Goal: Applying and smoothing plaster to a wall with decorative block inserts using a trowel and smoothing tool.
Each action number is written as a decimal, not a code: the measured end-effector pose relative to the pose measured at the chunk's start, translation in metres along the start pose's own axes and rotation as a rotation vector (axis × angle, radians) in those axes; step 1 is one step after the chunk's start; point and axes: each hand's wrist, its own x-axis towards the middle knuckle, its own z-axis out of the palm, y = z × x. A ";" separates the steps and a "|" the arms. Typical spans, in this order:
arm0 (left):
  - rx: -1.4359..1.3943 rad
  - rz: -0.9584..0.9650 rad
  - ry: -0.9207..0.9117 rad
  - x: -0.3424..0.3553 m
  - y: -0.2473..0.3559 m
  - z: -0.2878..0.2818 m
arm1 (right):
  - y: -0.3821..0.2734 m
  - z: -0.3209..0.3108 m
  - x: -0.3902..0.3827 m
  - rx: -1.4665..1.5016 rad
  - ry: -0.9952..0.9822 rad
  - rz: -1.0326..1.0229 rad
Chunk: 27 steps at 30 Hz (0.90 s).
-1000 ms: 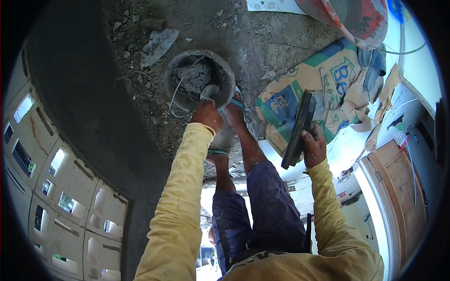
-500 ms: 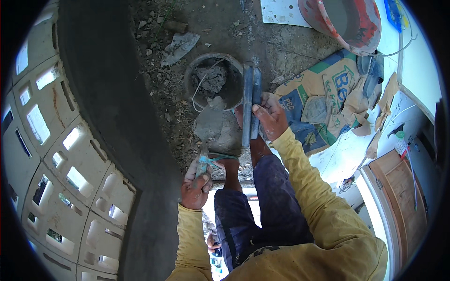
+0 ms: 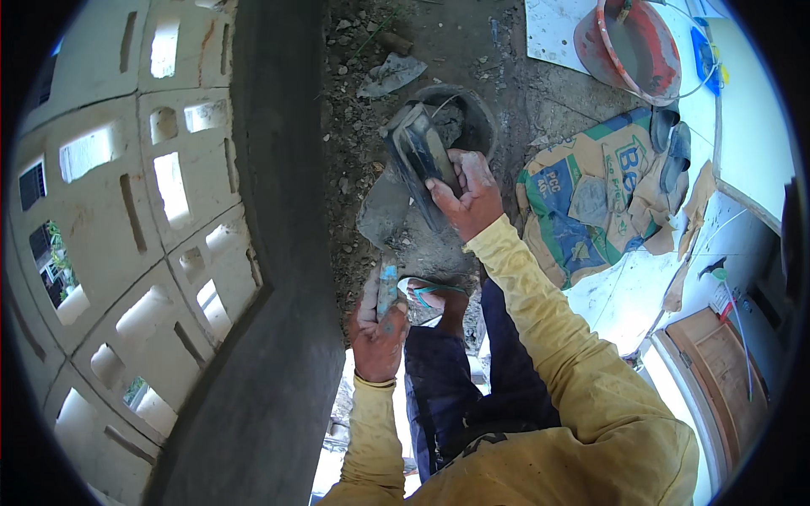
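Note:
My left hand (image 3: pixel 379 341) is closed around the blue-marked handle of a trowel (image 3: pixel 381 212), whose grey, mortar-coated blade points away from me. My right hand (image 3: pixel 469 198) grips a dark plastering float (image 3: pixel 408 150), tilted, its thumb and fingers on the grip along the back. The float hangs over the near left side of a mortar bucket (image 3: pixel 490 126) and hides part of it. Grey mortar shows inside the bucket beside a thin wire handle. The trowel blade lies just below the float in the picture.
A freshly grey-plastered wall (image 3: pixel 283 126) and a pierced block screen (image 3: pixel 118 278) run along my left. To the right lie a torn cement bag (image 3: pixel 557 202) and dark sandals (image 3: pixel 675 156). A red bucket (image 3: pixel 584 46) of grey liquid stands beyond. Rubble and a scrap sheet (image 3: pixel 392 74) lie ahead.
The float has swung from nearly upright beside the bucket to a leftward tilt over it, showing its back. The view has shifted left. Both hands keep their tools.

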 end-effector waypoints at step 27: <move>1.382 0.688 0.606 -0.160 -0.039 -0.293 | -0.028 0.253 0.001 0.811 -0.092 0.429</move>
